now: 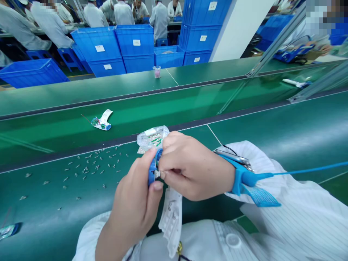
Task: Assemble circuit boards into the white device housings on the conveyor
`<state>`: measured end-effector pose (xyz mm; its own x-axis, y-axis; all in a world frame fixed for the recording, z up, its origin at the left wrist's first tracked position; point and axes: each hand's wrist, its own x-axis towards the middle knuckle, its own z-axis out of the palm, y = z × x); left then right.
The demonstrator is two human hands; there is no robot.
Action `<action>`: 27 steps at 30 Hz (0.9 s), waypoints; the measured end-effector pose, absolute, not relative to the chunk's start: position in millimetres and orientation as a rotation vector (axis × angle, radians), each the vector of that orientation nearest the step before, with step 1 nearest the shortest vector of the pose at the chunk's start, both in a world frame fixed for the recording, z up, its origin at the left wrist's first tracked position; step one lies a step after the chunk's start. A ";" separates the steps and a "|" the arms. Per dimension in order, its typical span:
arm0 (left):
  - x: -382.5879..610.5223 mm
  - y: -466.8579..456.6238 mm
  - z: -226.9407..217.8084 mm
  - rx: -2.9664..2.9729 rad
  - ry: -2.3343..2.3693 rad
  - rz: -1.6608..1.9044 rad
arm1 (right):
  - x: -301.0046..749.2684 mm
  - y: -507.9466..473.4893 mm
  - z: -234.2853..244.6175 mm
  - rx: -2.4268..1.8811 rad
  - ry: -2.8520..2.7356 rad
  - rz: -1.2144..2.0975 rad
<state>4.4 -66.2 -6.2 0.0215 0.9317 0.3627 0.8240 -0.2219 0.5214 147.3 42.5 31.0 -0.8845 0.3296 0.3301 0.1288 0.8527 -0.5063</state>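
In the head view my left hand [136,195] grips a blue-and-white plastic housing [152,172], its white handle part [172,217] pointing down toward my coat. My right hand [193,166] is closed against the same housing, thumb and fingertips pinched at its blue head end. Whatever those fingertips hold is hidden by the fingers. Just behind the hands lies a clear plastic bag [153,137] with small green and metallic parts inside. Many tiny metal parts [95,163] are scattered over the green bench to the left.
A blue wrist strap [239,177] with a cord [307,169] runs off right from my right wrist. A similar white housing with wires [102,121] rests on the green conveyor [168,105]. Beyond stand a small cup [157,71] and blue crates [136,40]; people work behind.
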 end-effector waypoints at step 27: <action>29.1 -57.0 -21.2 1.935 2.504 0.550 | 137.1 24.2 5.1 -0.972 -2.023 1.311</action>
<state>29.1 -57.0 -21.2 -0.2728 0.9261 0.2607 0.9501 0.2168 0.2241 137.1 24.2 5.1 -0.5968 0.8007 0.0515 0.2803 0.2681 -0.9217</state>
